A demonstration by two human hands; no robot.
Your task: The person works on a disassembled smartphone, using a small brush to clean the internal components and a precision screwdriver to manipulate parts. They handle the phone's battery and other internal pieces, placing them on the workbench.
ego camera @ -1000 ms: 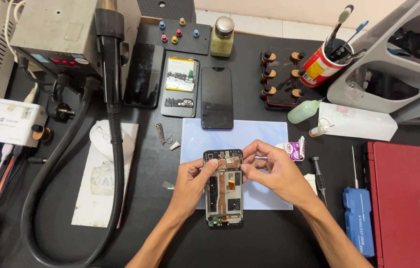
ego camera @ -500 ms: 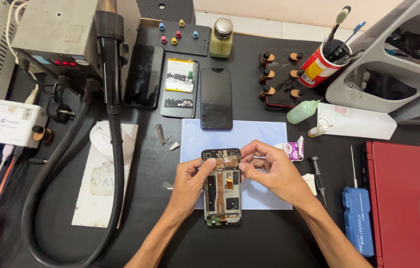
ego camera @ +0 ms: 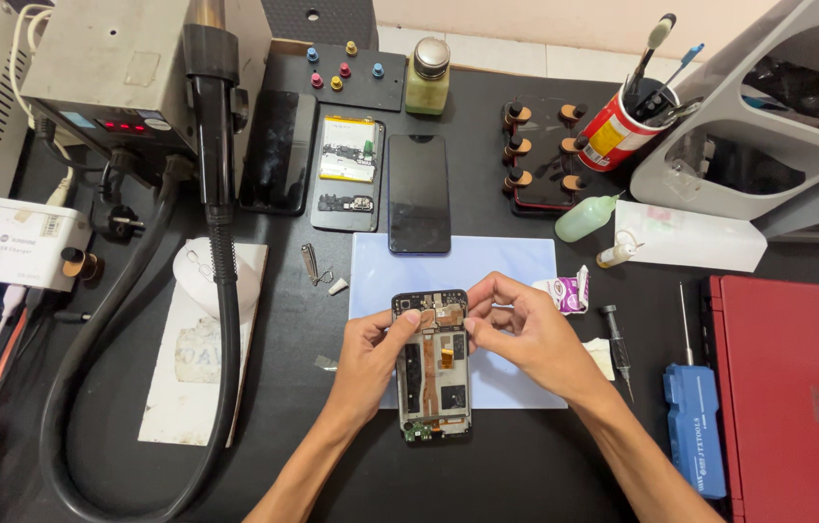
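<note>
An opened phone frame (ego camera: 433, 373) with its boards exposed lies on a pale blue mat (ego camera: 516, 266), its lower end on the black table. My left hand (ego camera: 375, 353) grips the frame's left edge, thumb on the upper board. My right hand (ego camera: 525, 329) pinches at the frame's top right corner with fingertips together; anything between them is too small to tell.
A dark phone screen (ego camera: 419, 194), an opened phone (ego camera: 346, 174) and a black phone (ego camera: 278, 150) lie behind the mat. A hot-air station (ego camera: 128, 68) with a thick hose (ego camera: 220, 291) stands left. At right are a screwdriver (ego camera: 616, 334), a blue tool case (ego camera: 695, 431), a red case (ego camera: 802, 387) and a brush cup (ego camera: 618, 131).
Both hands and the phone frame have stayed almost in place; the right fingers have shifted slightly at the frame's top corner.
</note>
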